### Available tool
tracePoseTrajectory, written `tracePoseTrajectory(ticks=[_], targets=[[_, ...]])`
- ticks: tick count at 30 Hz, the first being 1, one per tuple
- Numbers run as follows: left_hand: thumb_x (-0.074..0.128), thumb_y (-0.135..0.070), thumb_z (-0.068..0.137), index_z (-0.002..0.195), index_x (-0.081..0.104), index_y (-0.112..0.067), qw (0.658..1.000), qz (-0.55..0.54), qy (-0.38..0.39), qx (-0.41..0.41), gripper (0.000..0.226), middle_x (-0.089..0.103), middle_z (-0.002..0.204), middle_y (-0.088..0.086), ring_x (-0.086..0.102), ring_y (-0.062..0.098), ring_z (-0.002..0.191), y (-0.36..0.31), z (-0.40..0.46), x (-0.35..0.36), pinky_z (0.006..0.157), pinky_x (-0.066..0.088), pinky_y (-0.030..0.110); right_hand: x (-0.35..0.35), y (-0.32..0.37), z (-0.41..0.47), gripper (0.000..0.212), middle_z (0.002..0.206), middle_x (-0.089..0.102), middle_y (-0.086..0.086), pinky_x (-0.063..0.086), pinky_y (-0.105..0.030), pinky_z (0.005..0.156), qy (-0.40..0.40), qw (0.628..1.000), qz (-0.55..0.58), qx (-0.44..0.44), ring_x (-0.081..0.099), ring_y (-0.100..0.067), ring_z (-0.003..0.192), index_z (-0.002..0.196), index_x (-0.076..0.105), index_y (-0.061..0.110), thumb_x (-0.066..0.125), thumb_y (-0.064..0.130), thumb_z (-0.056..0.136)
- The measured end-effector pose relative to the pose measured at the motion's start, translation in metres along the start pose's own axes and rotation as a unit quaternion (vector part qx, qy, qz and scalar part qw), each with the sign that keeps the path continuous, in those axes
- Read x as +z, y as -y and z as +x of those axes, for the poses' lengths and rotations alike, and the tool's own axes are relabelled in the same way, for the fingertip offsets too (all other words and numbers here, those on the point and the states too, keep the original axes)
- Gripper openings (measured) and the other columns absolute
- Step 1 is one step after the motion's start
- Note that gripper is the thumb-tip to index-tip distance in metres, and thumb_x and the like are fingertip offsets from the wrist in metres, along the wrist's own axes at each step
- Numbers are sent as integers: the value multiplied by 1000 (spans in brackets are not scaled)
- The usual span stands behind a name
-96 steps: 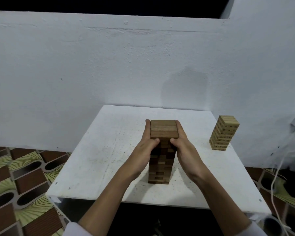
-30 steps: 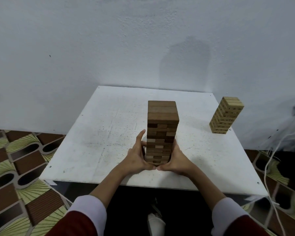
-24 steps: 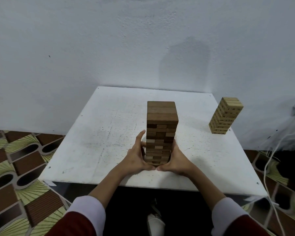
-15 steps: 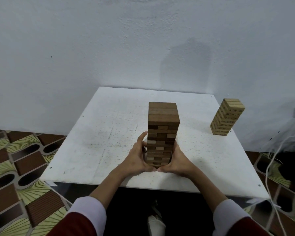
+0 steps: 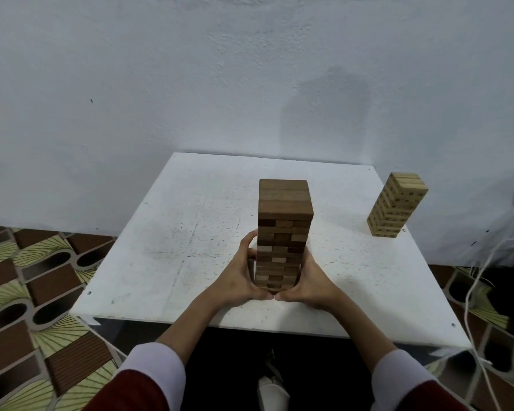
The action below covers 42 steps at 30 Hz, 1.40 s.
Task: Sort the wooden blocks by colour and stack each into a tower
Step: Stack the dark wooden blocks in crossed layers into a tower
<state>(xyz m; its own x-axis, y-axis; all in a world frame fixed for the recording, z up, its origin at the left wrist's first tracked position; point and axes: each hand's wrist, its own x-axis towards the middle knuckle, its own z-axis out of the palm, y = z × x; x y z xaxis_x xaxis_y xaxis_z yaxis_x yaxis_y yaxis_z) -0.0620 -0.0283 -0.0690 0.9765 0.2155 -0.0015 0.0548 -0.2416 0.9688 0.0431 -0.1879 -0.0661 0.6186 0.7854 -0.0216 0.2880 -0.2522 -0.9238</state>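
A tall tower of dark brown wooden blocks stands upright near the front middle of the white table. My left hand cups its lower left side and my right hand cups its lower right side. Both thumbs meet in front of the tower's base, and the fingers wrap round its flanks. The far fingers are hidden behind the blocks. A shorter tower of light wooden blocks stands alone at the table's right edge.
A white wall rises directly behind the table. White cables hang off the right side. Patterned floor tiles lie to the left, below the table's edge.
Since 3.2 s ago both hands slid from the tower's top down to its base. Over the last second they stay put there, and the tower stands unchanged.
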Motion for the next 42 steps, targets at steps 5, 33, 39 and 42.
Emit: tracePoseTrajectory(ticks=[5, 33, 39, 42], targets=[[86, -2, 52, 138, 19, -39, 1000, -7, 4, -2, 115, 54, 120, 7, 60, 15, 108, -1, 2, -2, 80, 57, 34, 2, -2, 2, 109, 122, 51, 1, 54, -25, 85, -10, 1000, -14, 13, 58, -12, 106, 137, 23, 30, 88, 18, 51], [90, -14, 48, 139, 21, -36, 1000, 15, 5, -5, 116, 54, 124, 8, 53, 22, 119, 31, 61, -64, 97, 45, 56, 14, 7, 83, 102, 112, 57, 11, 55, -39, 87, -21, 996, -81, 21, 62, -14, 98, 129, 33, 38, 88, 36, 43], [91, -21, 47, 137, 22, -39, 999, 43, 5, -10, 114, 59, 122, -1, 53, 23, 121, 39, 81, -88, 104, 25, 68, 20, 9, 116, 102, 109, 60, 9, 56, -39, 83, -15, 996, -85, 28, 64, -16, 94, 127, 35, 36, 85, 41, 38], [92, -26, 47, 138, 22, -38, 999, 43, 2, -10, 116, 59, 122, 0, 53, 24, 121, 41, 90, -99, 104, 29, 65, 23, 7, 132, 104, 111, 58, 9, 55, -40, 85, -13, 995, -92, 39, 63, -16, 96, 127, 34, 38, 84, 46, 37]])
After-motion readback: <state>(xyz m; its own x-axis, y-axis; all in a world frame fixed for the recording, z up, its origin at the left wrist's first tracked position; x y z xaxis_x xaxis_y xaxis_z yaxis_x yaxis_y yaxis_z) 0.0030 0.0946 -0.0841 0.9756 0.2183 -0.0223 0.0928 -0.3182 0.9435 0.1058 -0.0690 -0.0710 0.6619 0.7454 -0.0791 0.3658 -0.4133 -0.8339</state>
